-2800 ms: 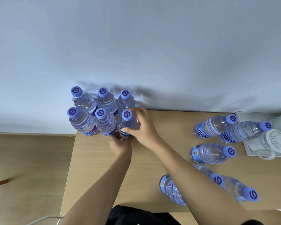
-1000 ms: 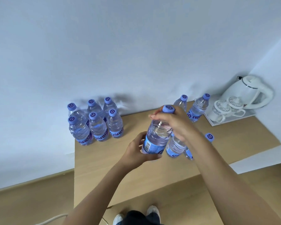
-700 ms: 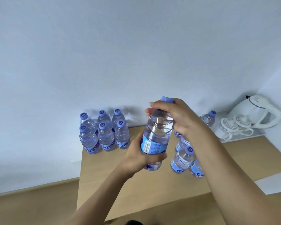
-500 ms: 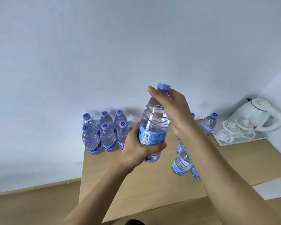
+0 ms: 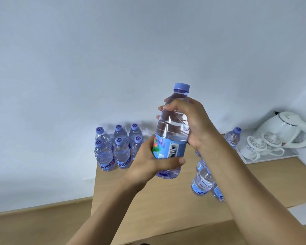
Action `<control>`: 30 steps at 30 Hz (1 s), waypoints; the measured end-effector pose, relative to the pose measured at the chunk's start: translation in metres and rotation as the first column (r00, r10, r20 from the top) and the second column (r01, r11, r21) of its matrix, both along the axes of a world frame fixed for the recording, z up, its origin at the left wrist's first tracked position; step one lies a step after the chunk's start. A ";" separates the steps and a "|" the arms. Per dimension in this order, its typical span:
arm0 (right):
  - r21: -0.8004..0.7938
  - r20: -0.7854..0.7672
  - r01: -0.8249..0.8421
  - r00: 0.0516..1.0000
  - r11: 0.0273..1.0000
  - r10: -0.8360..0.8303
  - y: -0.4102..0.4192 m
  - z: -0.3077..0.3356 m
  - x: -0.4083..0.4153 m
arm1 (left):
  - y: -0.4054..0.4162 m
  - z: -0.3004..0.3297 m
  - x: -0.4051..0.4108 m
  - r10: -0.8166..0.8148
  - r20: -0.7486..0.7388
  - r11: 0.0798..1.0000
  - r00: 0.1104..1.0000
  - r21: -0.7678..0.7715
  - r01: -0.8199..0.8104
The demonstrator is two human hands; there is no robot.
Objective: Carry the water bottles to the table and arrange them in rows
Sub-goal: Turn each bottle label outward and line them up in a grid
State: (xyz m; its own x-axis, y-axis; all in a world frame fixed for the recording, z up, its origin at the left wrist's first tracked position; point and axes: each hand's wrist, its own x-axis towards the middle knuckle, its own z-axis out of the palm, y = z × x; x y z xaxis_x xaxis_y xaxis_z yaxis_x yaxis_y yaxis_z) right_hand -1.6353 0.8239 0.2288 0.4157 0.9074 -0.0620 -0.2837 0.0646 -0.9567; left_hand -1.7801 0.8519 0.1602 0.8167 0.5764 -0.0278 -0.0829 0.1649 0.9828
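Note:
I hold one clear water bottle (image 5: 173, 128) with a blue cap and blue label upright in the air above the wooden table (image 5: 148, 206). My left hand (image 5: 148, 165) grips its lower part around the label. My right hand (image 5: 187, 121) grips its upper body below the neck. Several bottles (image 5: 117, 149) stand in two rows at the table's far left corner against the wall. Loose bottles (image 5: 201, 183) stand to the right, partly hidden behind my right forearm, and one more bottle (image 5: 234, 138) stands by the tray.
A white tray (image 5: 272, 157) at the table's far right holds a white kettle (image 5: 288, 129) and two lidded white cups (image 5: 261, 144). A white wall rises behind the table. Wooden floor lies to the left and in front.
Both hands left the arranged rows, took a bottle from the right group and raised it upright. My right hand slid from the cap down onto the bottle's upper body.

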 end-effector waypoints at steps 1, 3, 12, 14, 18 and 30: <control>0.022 -0.054 -0.032 0.998 0.999 0.033 0.000 0.000 0.002 | 0.002 0.002 -0.001 -0.041 0.009 0.999 0.999 -0.015 0.041; 0.063 -0.116 -0.088 0.989 0.994 0.095 -0.002 0.000 0.005 | 0.006 0.005 -0.002 -0.101 0.010 0.994 0.995 -0.032 0.102; 0.071 0.287 0.169 0.941 0.983 -0.182 -0.008 -0.001 -0.005 | -0.003 0.007 0.007 0.163 -0.067 0.978 0.984 0.144 -0.152; 0.068 0.228 0.221 0.946 0.973 -0.231 -0.009 -0.002 -0.009 | -0.007 0.006 0.009 0.214 -0.096 0.958 0.972 0.216 -0.190; 0.046 0.132 0.246 0.959 0.968 -0.250 -0.011 -0.001 -0.009 | -0.010 0.003 0.007 0.184 -0.115 0.958 0.976 0.241 -0.152; 0.187 0.030 -0.085 0.996 0.979 0.081 -0.020 0.009 0.003 | -0.007 0.009 0.001 -0.138 0.015 0.990 0.990 0.006 0.138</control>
